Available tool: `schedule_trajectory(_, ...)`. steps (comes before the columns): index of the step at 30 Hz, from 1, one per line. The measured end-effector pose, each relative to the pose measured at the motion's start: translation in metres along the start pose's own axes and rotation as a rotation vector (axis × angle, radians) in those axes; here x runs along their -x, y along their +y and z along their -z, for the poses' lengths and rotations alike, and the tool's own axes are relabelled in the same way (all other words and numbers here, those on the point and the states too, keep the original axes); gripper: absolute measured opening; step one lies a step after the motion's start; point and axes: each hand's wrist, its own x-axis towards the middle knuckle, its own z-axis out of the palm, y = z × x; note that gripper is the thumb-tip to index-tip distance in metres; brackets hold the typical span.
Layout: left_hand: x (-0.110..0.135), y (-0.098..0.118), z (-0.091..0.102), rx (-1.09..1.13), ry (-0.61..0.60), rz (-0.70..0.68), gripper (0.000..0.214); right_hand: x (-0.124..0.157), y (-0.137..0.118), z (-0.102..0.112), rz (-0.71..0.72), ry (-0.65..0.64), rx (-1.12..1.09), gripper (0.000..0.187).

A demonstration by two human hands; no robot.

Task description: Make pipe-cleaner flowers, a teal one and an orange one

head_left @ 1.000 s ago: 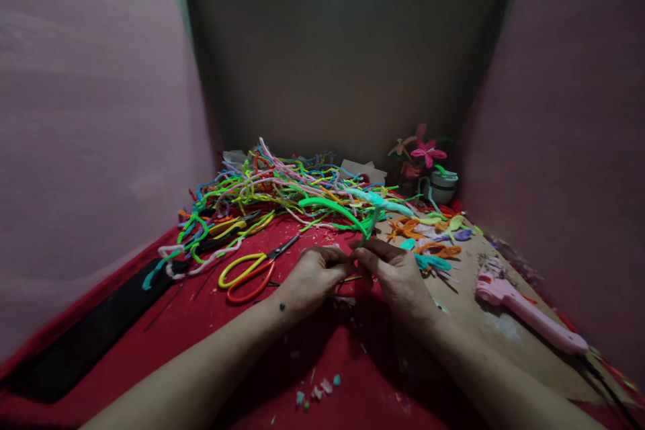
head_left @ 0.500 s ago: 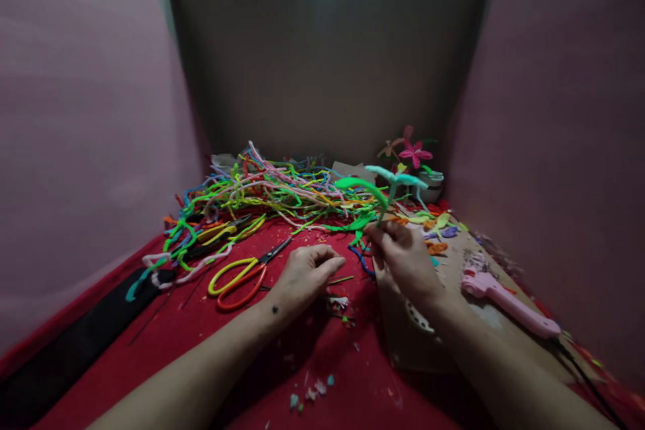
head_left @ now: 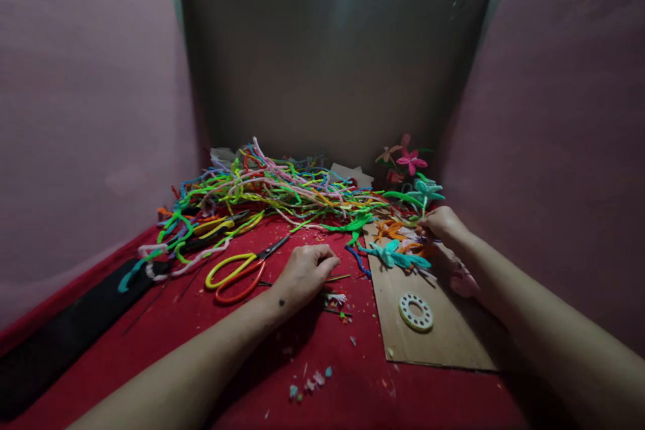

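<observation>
My right hand [head_left: 441,225] is closed on the stem of a turquoise pipe-cleaner flower [head_left: 428,189] with a green leaf. It holds the flower upright over the far right part of the cardboard, near a pink flower [head_left: 412,162]. My left hand [head_left: 308,273] rests on the red cloth, fingers curled in and nothing visible in them. Scissors [head_left: 236,274] with one yellow and one red handle lie just left of it. Close to its fingertips are thin sticks and a white tuft [head_left: 335,297]. Another turquoise pipe-cleaner flower [head_left: 390,254] lies on the cardboard [head_left: 403,342].
A tangled pile of colourful pipe cleaners [head_left: 282,188] spreads across the back. Pliers [head_left: 214,227] lie at its left. On the cardboard sit a round white disc with holes [head_left: 416,312] and a pink glue gun [head_left: 463,282], partly hidden by my right arm. Pink walls rise on both sides.
My right hand has moved right and farther back, carrying the turquoise flower. The disc and the pieces on the cardboard have come into view. My left hand stays nearly in place.
</observation>
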Motion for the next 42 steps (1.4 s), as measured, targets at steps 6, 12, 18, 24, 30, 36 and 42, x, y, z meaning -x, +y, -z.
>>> schedule_trajectory(6, -0.003, -0.005, 0.001, -0.109, 0.015, -0.044, 0.026, -0.005, 0.003, 0.006, -0.153, 0.02, 0.298, 0.016)
schedule_trajectory(12, -0.008, -0.008, 0.008, -0.122, 0.093, -0.044, 0.03, 0.033, -0.033, 0.002, 0.05, 0.073, 0.306, 0.018)
schedule_trajectory(18, -0.013, -0.009, 0.02, -0.026, 0.222, 0.044, 0.038, 0.094, -0.076, -0.021, 0.352, -0.025, -0.165, 0.037)
schedule_trajectory(24, -0.018, -0.015, 0.023, -0.013, 0.193, 0.092, 0.035, 0.123, -0.069, -0.034, 0.619, 0.016, -0.129, 0.031)
schedule_trajectory(30, -0.018, -0.012, 0.034, 0.117, 0.015, 0.197, 0.023, 0.132, -0.054, -0.039, 0.58, -0.047, -0.154, 0.016)
schedule_trajectory(36, -0.014, -0.001, 0.058, 0.103, -0.357, 0.198, 0.015, 0.141, -0.059, -0.042, 0.699, -0.244, -0.131, 0.013)
schedule_trajectory(42, -0.008, -0.004, 0.042, -0.348, -0.58, 0.009, 0.007, 0.148, -0.064, -0.044, 0.741, -0.568, -0.11, 0.015)
